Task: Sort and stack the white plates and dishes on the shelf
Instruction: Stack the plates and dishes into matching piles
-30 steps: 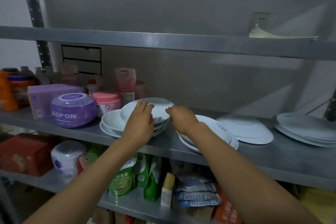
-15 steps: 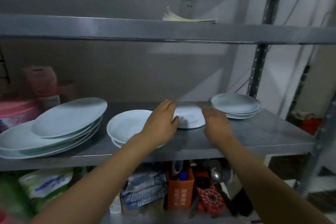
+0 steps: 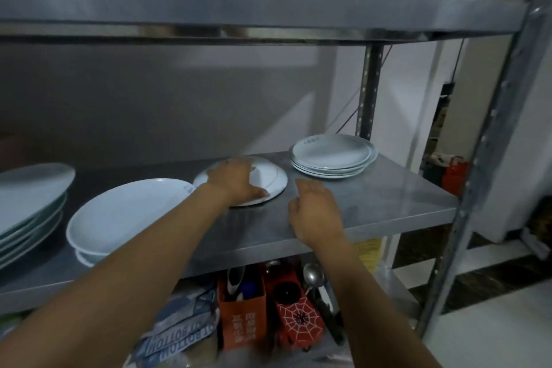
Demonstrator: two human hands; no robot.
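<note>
The left hand (image 3: 236, 181) lies flat and open on an upside-down white plate (image 3: 268, 181), and the right hand (image 3: 313, 212), fingers loose, holds nothing just beside it.

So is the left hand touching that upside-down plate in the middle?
Touching. The head view shows the left hand pressed flat on the upside-down plate, fingers overlapping its surface.

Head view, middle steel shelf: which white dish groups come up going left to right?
Tall stack of large white plates → white shallow bowls → single white plate under the left hand → stack of smaller white plates.
</note>
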